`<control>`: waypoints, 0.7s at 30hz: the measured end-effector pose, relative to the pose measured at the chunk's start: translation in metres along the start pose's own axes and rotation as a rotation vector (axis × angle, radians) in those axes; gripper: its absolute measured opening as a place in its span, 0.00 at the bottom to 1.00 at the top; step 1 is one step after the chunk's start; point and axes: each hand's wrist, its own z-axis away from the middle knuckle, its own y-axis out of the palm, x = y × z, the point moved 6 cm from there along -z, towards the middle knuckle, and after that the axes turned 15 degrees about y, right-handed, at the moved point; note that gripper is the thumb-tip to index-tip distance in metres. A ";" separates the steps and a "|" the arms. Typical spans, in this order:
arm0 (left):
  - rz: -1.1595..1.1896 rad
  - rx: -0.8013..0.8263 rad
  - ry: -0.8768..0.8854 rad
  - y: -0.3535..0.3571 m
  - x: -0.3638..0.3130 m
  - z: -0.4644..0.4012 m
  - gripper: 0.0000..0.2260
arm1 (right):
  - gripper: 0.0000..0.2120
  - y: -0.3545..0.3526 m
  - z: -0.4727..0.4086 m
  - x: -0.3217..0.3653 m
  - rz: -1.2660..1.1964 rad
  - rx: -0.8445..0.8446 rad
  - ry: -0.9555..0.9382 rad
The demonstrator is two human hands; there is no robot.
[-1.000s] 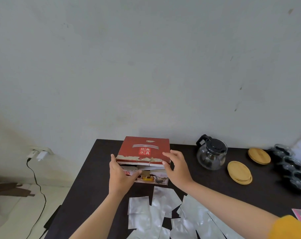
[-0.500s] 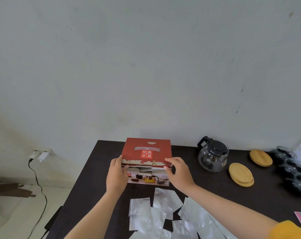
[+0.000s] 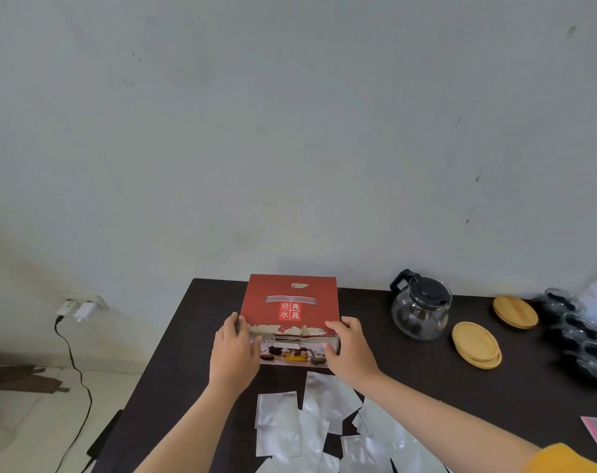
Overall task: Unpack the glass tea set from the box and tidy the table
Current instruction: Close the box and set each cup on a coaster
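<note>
Both hands gripped the red box [image 3: 290, 308] at the table's [image 3: 410, 387] far edge, the left hand [image 3: 234, 353] and right hand [image 3: 350, 349] clasping its front corners, a sensible hold since the thin, torn cardboard probably felt light and flexed easily.

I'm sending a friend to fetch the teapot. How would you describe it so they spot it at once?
On the dark table, look right of the red box, near the wall. The teapot is clear rounded glass with a black lid and handle, unlike the flat wooden lids beside it.
</note>
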 end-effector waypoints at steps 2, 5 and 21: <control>-0.075 0.028 0.051 0.001 -0.005 0.000 0.29 | 0.25 0.003 0.002 -0.002 0.043 0.003 -0.021; -0.096 0.082 0.217 0.007 -0.016 0.002 0.33 | 0.25 0.005 0.004 -0.001 0.115 -0.016 -0.061; 0.257 -0.117 -0.069 0.020 -0.030 -0.008 0.31 | 0.29 0.016 0.009 -0.008 0.176 -0.023 -0.039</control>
